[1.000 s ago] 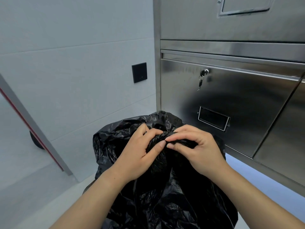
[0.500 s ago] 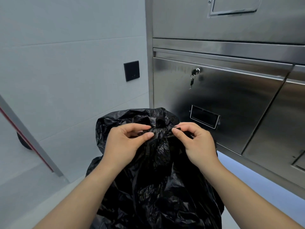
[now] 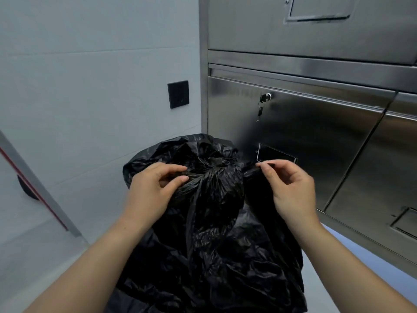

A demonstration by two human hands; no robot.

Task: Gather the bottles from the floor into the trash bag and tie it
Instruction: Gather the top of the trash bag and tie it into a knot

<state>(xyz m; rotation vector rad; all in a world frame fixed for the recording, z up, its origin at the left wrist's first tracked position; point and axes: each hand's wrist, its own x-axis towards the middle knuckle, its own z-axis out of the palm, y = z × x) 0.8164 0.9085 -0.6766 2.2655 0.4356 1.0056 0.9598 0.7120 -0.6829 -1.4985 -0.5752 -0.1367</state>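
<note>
A full black trash bag point(image 3: 216, 245) stands in front of me, its top gathered into a bunched neck at the centre. My left hand point(image 3: 153, 190) pinches a strand of the black plastic on the left side of the neck. My right hand point(image 3: 291, 188) pinches another strand on the right and holds it pulled out sideways. The two hands are apart, with the twisted plastic stretched between them. No bottles are visible; the bag hides its contents.
A stainless steel cabinet point(image 3: 316, 136) rises directly behind the bag, with a key hanging in its lock point(image 3: 265, 98). A grey tiled wall point(image 3: 90, 86) with a black wall plate point(image 3: 178, 94) is at the left. A slanted metal bar with a red stripe point(image 3: 33, 188) leans at far left.
My hands were together on the bag's neck; they have moved apart, each drawing a strand of plastic sideways. The right hand has travelled furthest to the right.
</note>
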